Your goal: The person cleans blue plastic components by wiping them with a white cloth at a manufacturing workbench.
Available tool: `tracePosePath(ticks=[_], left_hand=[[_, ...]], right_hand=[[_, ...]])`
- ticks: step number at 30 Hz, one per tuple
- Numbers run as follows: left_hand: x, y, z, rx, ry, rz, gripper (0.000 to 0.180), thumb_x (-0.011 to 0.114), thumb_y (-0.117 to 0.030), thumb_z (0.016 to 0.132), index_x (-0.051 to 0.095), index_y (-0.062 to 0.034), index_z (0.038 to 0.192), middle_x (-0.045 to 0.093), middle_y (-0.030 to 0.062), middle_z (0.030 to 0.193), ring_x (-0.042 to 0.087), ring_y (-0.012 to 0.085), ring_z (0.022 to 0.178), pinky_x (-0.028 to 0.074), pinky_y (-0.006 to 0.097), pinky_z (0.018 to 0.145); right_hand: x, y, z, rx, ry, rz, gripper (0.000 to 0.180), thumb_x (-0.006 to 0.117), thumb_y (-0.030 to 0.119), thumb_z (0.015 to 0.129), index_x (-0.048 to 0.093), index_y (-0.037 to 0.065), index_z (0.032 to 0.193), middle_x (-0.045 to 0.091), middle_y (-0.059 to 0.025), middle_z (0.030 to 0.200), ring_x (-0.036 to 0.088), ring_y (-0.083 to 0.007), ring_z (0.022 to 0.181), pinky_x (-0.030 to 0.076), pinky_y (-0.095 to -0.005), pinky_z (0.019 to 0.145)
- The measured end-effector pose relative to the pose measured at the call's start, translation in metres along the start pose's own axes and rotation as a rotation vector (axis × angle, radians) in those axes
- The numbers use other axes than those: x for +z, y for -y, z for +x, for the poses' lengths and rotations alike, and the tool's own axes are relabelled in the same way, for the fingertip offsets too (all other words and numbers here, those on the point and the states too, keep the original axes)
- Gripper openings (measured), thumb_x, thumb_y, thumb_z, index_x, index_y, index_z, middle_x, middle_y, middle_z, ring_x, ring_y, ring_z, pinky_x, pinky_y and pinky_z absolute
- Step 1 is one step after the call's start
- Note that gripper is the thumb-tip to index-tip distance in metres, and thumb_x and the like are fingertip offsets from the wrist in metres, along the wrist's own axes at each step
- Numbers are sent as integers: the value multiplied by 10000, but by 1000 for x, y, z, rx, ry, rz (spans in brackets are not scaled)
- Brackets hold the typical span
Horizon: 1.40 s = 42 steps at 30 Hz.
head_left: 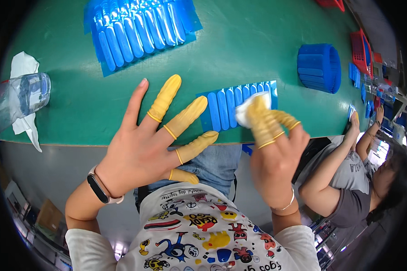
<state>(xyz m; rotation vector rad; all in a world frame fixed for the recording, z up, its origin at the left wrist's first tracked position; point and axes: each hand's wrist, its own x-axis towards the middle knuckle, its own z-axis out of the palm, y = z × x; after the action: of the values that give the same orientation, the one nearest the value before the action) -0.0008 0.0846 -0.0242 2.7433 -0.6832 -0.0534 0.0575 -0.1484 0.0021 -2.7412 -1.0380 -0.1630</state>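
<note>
The left hand (140, 149) hovers spread over the near edge of the green desk (239, 49), yellow finger cots on four of its digits, a black band on the wrist. The right hand (273, 151), also in yellow cots, pinches a white cloth (248, 108) against the right end of a small blue ribbed tray (226, 108) at the desk edge. A larger blue ribbed tray (138, 29) lies farther back. A blue stack of trays (319, 67) stands to the right. At the left edge lie a clear plastic cup (25, 97) and white tissue (22, 65). Another person (348, 180) sits at the right, arms reaching onto the desk.
</note>
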Motion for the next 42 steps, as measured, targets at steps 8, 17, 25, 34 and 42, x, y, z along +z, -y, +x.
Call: tracePosePath(ticks=[8, 17, 25, 34, 42], left_hand=[[-3, 2, 3, 10, 3, -28, 737, 648, -682, 567, 645, -345, 1222, 459, 90, 1444, 348, 446, 1372, 182, 690, 1115], [-2, -1, 2, 8, -21, -10, 776, 672, -677, 532, 639, -326, 1224, 474, 93, 1433, 373, 438, 1360, 186, 682, 1120], [-3, -3, 3, 9, -23, 14, 826, 690, -673, 518, 607, -346, 1271, 472, 92, 1439, 389, 403, 1361, 182, 655, 1137], [-4, -14, 21, -166, -378, -362, 797, 815, -511, 635, 584, -146, 1304, 541, 147, 1273, 510, 368, 1153, 356, 527, 1001], [-6, -32, 56, -278, -235, -57, 767, 843, -407, 659, 538, -109, 1296, 450, 172, 1339, 398, 373, 1227, 297, 464, 1038]], right_hand=[[2, -19, 4, 61, -46, 0, 543, 625, -48, 611, 686, 37, 1145, 672, -79, 1179, 580, -268, 998, 346, -391, 830], [15, -32, 14, 58, -150, -25, 412, 678, 24, 647, 702, 38, 1058, 679, -71, 1051, 584, -249, 993, 366, -407, 785], [21, -15, -3, -10, -219, 158, 426, 655, -26, 675, 701, 50, 1092, 689, -58, 1061, 590, -245, 961, 366, -386, 824], [0, -30, -33, 235, -482, 339, 319, 630, -147, 774, 697, -33, 1064, 705, -137, 1035, 645, -276, 950, 471, -345, 867], [9, -35, -74, 372, -571, 707, 339, 605, -164, 784, 681, -72, 1101, 684, -160, 1093, 626, -249, 1001, 476, -328, 904]])
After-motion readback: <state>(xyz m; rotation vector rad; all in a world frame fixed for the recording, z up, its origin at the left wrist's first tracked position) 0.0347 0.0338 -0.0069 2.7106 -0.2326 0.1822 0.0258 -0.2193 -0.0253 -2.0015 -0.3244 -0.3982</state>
